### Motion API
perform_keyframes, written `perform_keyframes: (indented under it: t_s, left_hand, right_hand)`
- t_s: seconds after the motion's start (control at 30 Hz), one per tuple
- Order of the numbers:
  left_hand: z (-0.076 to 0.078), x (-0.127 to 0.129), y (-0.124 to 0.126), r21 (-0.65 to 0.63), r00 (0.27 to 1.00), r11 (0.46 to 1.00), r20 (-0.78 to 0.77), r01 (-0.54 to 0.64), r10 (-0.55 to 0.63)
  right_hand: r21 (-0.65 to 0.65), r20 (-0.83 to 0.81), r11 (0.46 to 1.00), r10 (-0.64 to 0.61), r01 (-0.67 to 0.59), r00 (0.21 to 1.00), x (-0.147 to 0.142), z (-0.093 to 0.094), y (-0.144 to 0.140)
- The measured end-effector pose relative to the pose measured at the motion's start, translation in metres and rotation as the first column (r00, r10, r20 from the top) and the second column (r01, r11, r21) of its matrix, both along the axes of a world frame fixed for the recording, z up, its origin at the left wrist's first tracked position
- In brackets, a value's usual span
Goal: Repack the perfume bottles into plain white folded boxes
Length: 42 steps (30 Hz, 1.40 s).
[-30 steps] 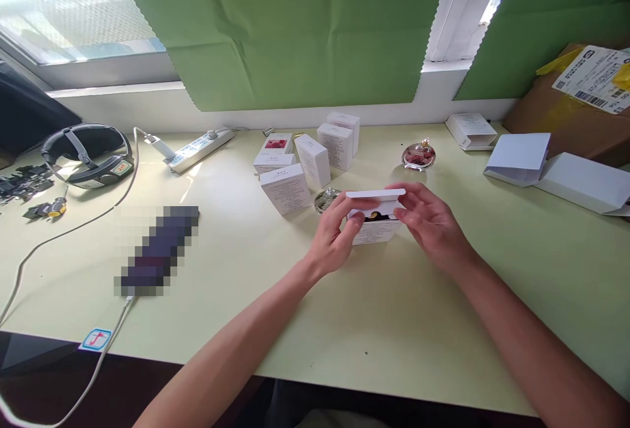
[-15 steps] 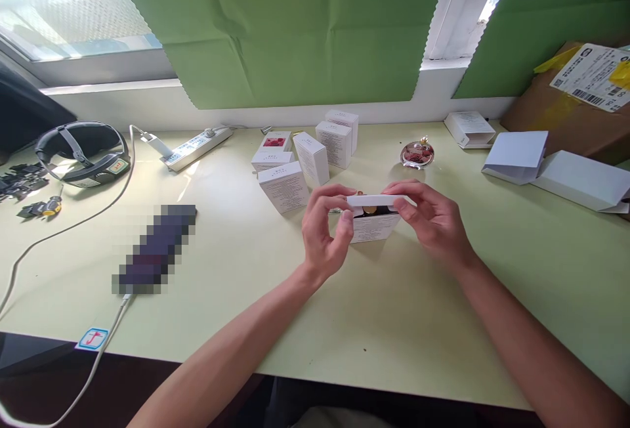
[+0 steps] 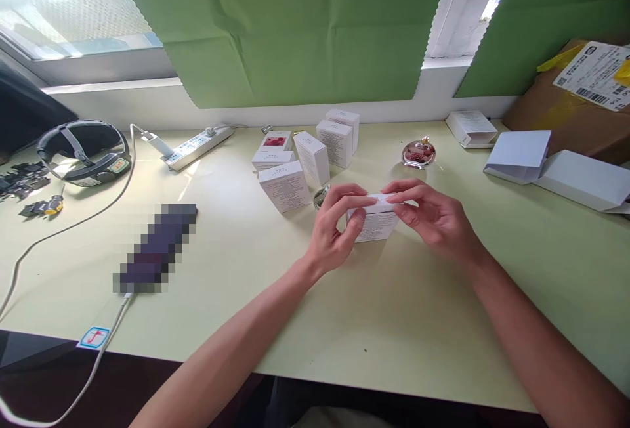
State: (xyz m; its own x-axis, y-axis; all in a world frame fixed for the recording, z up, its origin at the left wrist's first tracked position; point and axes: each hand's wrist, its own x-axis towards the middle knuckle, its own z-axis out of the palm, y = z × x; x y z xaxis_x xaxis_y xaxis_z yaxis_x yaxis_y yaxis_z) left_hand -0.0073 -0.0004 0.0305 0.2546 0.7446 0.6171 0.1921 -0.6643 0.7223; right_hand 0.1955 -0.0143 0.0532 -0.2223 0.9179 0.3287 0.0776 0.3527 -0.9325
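A small white carton (image 3: 375, 226) with fine printed text stands upright on the table in front of me, its top flap lying down over the opening. My left hand (image 3: 335, 230) grips its left side, fingers on the top and thumb at the front corner. On the right, my right hand (image 3: 437, 223) holds the lid's edge between bent fingers and thumb. Just behind my left hand, a round glass object (image 3: 321, 197) is partly hidden. Farther back sits a rounded, shiny bottle (image 3: 418, 153) with a gold top.
Several similar white boxes (image 3: 284, 186) stand behind and left. Folded white cartons (image 3: 581, 178) and a brown cardboard box (image 3: 566, 103) are at the right. To the left lie a pixelated phone (image 3: 156, 247), a power strip (image 3: 197, 148), a headset (image 3: 83, 154) and a cable (image 3: 63, 221).
The carton's raised top flap has come down, covering the dark opening and the gold cap seen inside before. Both hands have stayed at the carton, fingers now on its top.
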Motion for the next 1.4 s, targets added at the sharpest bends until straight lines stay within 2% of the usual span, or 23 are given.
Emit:
perform_keyframes:
  t_s: [0.13, 0.3, 0.43, 0.6, 0.7, 0.8, 0.9, 1.07, 1.23, 1.4]
  left_hand:
    - [0.0, -0.001, 0.001, 0.009, 0.999, 0.999, 0.034, 0.038, -0.038]
    - [0.001, -0.001, 0.003, 0.034, 0.999, 0.999, 0.01, 0.039, -0.04]
    - [0.002, -0.002, 0.004, 0.041, 1.0, 0.999, -0.021, 0.022, -0.021]
    - [0.002, -0.003, 0.005, 0.073, 0.999, 0.997, -0.007, 0.04, -0.039]
    - [0.002, -0.003, 0.006, 0.081, 0.998, 0.995, 0.001, 0.058, -0.058]
    - [0.002, -0.003, 0.007, 0.084, 0.997, 0.993, 0.003, 0.08, -0.08]
    - [0.003, -0.005, 0.008, 0.099, 0.996, 0.991, -0.037, 0.09, -0.087]
    - [0.001, -0.008, 0.01, 0.162, 0.991, 0.981, -0.09, 0.11, -0.097]
    - [-0.004, -0.008, 0.015, 0.304, 0.99, 0.948, -0.125, 0.098, -0.062]
    - [-0.006, -0.005, 0.017, 0.355, 0.99, 0.93, -0.131, 0.091, -0.047]
  right_hand:
    - [-0.001, -0.021, 0.999, 0.04, -0.04, 0.999, 0.002, 0.0, 0.0]
    - [0.018, 0.007, 0.999, 0.029, -0.029, 1.0, 0.001, 0.0, 0.0]
    - [0.082, 0.047, 0.997, 0.012, -0.016, 0.999, 0.0, 0.001, -0.002]
    - [0.19, 0.181, 0.982, -0.053, 0.018, 0.982, -0.001, 0.0, -0.003]
    - [0.294, 0.213, 0.956, -0.074, 0.008, 0.974, 0.0, -0.005, 0.001]
    - [0.428, 0.233, 0.904, -0.09, -0.019, 0.968, 0.003, -0.01, 0.006]
    - [0.495, 0.259, 0.868, -0.11, -0.034, 0.96, 0.004, -0.013, 0.008]
    - [0.52, 0.268, 0.854, -0.133, -0.027, 0.954, 0.002, -0.015, 0.009]
    - [0.553, 0.248, 0.833, -0.188, 0.021, 0.95, -0.001, -0.019, 0.01]
    - [0.537, 0.196, 0.841, -0.199, 0.064, 0.96, -0.001, -0.022, 0.011]
